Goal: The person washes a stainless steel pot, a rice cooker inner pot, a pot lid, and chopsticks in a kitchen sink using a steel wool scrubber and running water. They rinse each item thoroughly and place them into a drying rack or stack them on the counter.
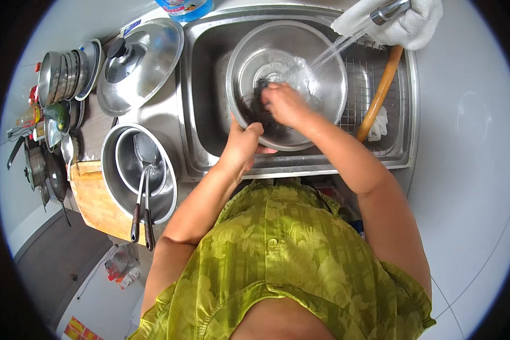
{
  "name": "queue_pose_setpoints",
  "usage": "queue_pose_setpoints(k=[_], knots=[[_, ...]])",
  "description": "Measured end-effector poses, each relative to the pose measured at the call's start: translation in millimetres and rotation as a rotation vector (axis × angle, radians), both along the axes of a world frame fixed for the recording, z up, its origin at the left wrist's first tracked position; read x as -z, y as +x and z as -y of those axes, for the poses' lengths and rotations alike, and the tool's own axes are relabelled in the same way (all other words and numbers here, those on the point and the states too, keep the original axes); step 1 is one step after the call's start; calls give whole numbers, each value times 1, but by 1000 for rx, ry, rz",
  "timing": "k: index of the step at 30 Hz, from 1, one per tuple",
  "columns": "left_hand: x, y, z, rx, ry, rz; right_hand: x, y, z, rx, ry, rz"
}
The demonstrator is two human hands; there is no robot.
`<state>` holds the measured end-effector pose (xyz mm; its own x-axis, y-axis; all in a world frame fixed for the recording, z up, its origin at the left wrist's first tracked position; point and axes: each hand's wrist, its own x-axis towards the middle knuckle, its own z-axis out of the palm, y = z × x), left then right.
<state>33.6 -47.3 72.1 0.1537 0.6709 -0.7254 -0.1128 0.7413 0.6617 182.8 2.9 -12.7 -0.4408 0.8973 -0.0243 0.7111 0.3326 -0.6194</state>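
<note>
A large stainless steel basin (287, 142) is tilted slightly over the sink (208, 85). My left hand (243, 142) grips its near left rim, thumb on top and fingers beneath. Inside the basin, my right hand (284, 104) presses a dark scrubbing pad (261, 91) against the left part of the bowl; motion blurs both. From the faucet (384, 13), a stream of water (340, 44) falls into the basin and splashes over its bottom.
Right of the basin, a wooden rod (380, 93) leans across a wire rack (350, 93). A white cloth (425, 23) wraps the faucet. On the left are a domed lid (153, 76), nested pots (170, 187) holding two long-handled utensils (142, 187), a cutting board (95, 204) and stacked bowls (51, 80).
</note>
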Motion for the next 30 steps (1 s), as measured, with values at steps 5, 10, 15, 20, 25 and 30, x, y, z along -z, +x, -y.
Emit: queue_pose_setpoints(k=[5,10,15,20,25,30], knots=[[0,1,4,-15,10,-4,8,32,-15,107,-16,408],[0,1,2,-5,-16,3,-13,-15,16,34,-54,228],[7,0,3,-43,48,-15,-3,25,-11,207,-130,430],[10,4,2,-23,-15,36,-3,-21,11,27,-6,311],[21,-2,5,-49,-42,39,15,14,-13,224,-20,435],[26,2,5,-34,-87,50,10,-15,13,53,-54,352]])
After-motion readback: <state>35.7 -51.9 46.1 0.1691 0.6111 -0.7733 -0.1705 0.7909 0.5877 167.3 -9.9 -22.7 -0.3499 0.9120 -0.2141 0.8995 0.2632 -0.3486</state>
